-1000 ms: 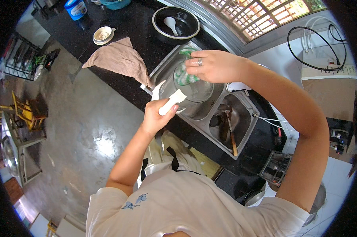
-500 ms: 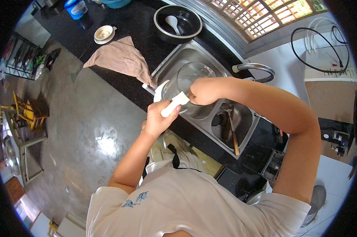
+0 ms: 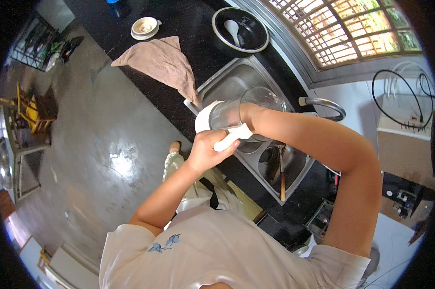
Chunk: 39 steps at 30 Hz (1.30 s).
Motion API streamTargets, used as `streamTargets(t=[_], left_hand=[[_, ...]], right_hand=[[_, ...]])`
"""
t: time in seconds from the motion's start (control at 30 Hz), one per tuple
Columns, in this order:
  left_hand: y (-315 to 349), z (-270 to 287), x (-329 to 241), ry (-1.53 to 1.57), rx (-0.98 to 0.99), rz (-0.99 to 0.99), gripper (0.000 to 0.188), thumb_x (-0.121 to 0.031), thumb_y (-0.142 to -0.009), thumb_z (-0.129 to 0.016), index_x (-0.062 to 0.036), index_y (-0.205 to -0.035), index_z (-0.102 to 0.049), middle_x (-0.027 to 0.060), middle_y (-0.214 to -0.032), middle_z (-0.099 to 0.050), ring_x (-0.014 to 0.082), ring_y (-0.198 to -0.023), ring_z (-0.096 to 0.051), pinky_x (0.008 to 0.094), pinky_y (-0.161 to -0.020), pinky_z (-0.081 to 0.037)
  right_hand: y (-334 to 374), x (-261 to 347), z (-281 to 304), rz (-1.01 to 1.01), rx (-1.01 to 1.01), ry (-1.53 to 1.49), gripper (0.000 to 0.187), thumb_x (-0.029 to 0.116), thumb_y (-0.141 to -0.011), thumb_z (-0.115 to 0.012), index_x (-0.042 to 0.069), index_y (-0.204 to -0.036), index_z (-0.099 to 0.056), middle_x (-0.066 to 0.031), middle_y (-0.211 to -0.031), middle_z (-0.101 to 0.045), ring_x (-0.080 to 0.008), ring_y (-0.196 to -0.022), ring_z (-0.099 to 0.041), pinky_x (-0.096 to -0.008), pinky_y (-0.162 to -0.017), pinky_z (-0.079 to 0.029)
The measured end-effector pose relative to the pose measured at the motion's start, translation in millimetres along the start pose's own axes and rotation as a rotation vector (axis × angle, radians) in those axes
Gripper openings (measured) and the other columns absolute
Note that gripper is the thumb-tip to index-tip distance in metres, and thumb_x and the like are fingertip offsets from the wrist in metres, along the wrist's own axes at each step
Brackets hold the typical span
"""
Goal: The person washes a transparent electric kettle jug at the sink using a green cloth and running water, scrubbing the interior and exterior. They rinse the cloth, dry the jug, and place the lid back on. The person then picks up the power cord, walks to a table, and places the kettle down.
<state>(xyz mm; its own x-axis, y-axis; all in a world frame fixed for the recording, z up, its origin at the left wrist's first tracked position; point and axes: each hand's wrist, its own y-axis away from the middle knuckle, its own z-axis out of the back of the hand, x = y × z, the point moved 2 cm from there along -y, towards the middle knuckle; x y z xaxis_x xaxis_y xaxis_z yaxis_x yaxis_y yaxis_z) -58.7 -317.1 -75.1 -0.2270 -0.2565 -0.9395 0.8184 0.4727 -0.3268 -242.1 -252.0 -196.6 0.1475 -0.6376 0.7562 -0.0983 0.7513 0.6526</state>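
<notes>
A clear jug (image 3: 270, 96) with a cream base (image 3: 205, 117) lies tilted over the sink, its mouth toward the right. My left hand (image 3: 208, 150) is wrapped around its cream handle (image 3: 234, 137). My right hand (image 3: 251, 117) reaches in through the mouth, fingers curled against the inner wall. Glass and wrist partly hide these fingers, and whatever they may hold does not show. Beneath the jug is the steel double sink (image 3: 220, 90). A wooden-handled utensil (image 3: 282, 178) leans in its nearer basin beside a dark round thing.
Left of the sink, a brown cloth (image 3: 162, 62) lies on the black counter near a cream lid (image 3: 145, 27). Behind stands a black pot (image 3: 252, 36) holding a white spoon (image 3: 232, 32). The curved faucet (image 3: 325, 102) rises at the sink's right rim.
My right hand has gone deeper into the jug. The jug's mouth has swung further right, still gripped by the handle in my left hand. The whole view has shifted somewhat.
</notes>
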Motion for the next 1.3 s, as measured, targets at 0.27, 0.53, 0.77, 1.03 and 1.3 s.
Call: streamTargets(t=[0.27, 0.53, 0.77, 1.03, 1.3], left_hand=[[3.7, 2.2, 0.0, -0.031, -0.028, -0.014, 0.033, -0.025, -0.075, -0.074, -0.0059, -0.062, -0.051, 0.0123, -0.055, -0.052, 0.0316, -0.052, -0.056, 0.0384, -0.051, -0.044], [4.3, 8.2, -3.3, -0.068, -0.043, -0.042, 0.036, -0.03, -0.074, -0.075, -0.0076, -0.061, -0.05, 0.0104, -0.052, -0.052, 0.0309, -0.05, -0.056, 0.0396, -0.048, -0.045], [7.5, 9.5, -4.0, -0.074, -0.037, -0.093, 0.035, -0.032, -0.075, -0.075, -0.0076, -0.062, -0.052, 0.0093, -0.052, -0.053, 0.0288, -0.049, -0.057, 0.0382, -0.048, -0.047], [10.0, 9.4, -4.1, -0.048, -0.016, -0.039, 0.032, -0.026, -0.074, -0.075, -0.0056, -0.062, -0.054, 0.0123, -0.056, -0.053, 0.0316, -0.051, -0.056, 0.0389, -0.049, -0.044], [9.8, 14.1, -2.7, -0.049, -0.008, -0.052, 0.033, -0.026, -0.075, -0.074, -0.0052, -0.062, -0.052, 0.0119, -0.054, -0.052, 0.0312, -0.05, -0.055, 0.0376, -0.049, -0.044]], right_hand=[[63.2, 111.6, -10.5, -0.376, 0.061, -0.063, 0.028, 0.009, -0.084, -0.056, 0.004, -0.111, -0.061, -0.0088, -0.104, -0.065, -0.0196, -0.093, -0.062, -0.0336, -0.081, -0.05], [81.5, 129.7, -12.8, -0.397, -0.357, -0.593, 0.031, 0.005, -0.087, -0.053, 0.006, -0.117, -0.058, -0.0071, -0.107, -0.063, -0.018, -0.094, -0.062, -0.0338, -0.079, -0.053], [55.7, 117.5, -34.4, -0.513, -0.295, -0.389, 0.047, 0.003, -0.087, -0.048, 0.008, -0.134, -0.043, -0.0115, -0.114, -0.059, -0.022, -0.093, -0.063, -0.035, -0.074, -0.052], [103.6, 137.7, -26.4, -0.319, -0.233, -0.608, 0.047, -0.001, -0.085, -0.049, 0.008, -0.131, -0.049, -0.0123, -0.117, -0.059, -0.0222, -0.104, -0.06, -0.035, -0.089, -0.05], [124.5, 157.1, -18.6, -0.156, 0.15, 0.849, 0.033, 0.004, -0.078, -0.057, 0.004, -0.11, -0.063, -0.0182, -0.099, -0.066, -0.0324, -0.092, -0.062, -0.0376, -0.081, -0.047]])
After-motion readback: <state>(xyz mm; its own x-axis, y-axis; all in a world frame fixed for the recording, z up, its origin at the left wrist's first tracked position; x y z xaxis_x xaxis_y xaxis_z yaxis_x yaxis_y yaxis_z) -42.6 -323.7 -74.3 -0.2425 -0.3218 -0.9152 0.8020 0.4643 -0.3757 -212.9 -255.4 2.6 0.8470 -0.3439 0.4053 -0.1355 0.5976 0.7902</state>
